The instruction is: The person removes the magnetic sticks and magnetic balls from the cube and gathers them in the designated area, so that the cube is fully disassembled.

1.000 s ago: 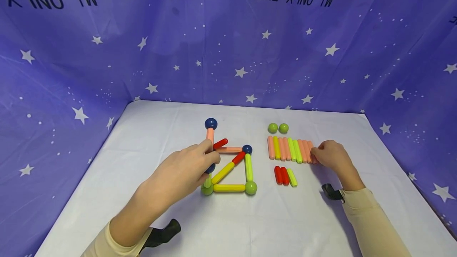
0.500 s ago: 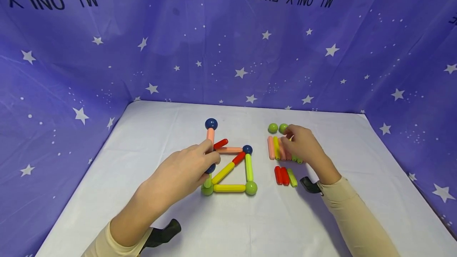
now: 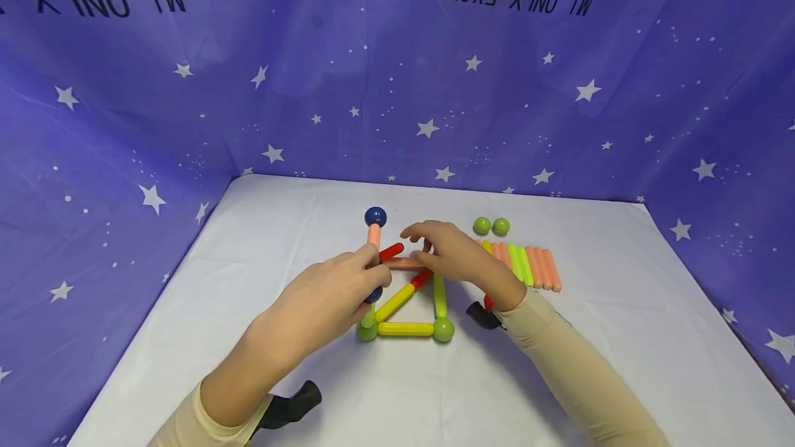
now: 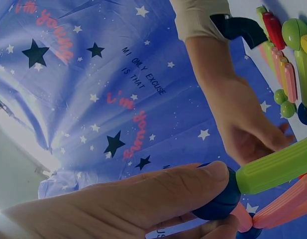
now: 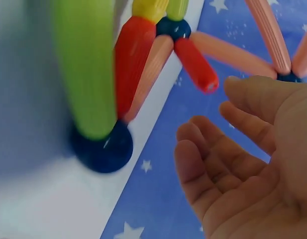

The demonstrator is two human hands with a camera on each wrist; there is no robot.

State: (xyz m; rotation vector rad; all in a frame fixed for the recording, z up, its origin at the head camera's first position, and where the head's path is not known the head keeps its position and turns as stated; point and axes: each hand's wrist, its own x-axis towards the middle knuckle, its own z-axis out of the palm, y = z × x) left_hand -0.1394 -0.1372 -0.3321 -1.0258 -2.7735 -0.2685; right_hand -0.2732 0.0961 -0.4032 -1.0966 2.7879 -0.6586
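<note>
My left hand (image 3: 319, 302) grips a dark blue ball (image 4: 215, 199) of the stick-and-ball frame; in the left wrist view a green stick (image 4: 277, 167) runs from that ball. A pink stick (image 3: 374, 234) leads to another blue ball (image 3: 375, 217) beyond the hand. Beside the hand a red stick (image 3: 392, 252) juts out, its end free. My right hand (image 3: 456, 254) hovers by that red end, fingers parted and empty, as the right wrist view shows. Below, yellow sticks (image 3: 406, 329) and green balls (image 3: 443, 330) form the near side.
To the right lies a row of pink, yellow and green sticks (image 3: 542, 267), partly behind the right arm, with two green balls (image 3: 482, 225) above it. A red stick (image 3: 488, 303) shows by the right wrist. A purple star-patterned cloth (image 3: 348, 88) stands behind the white table (image 3: 621, 336).
My right hand has moved left from the right end of the stick row, across it, to the frame. The left hand keeps its grip. The head view has shifted slightly.
</note>
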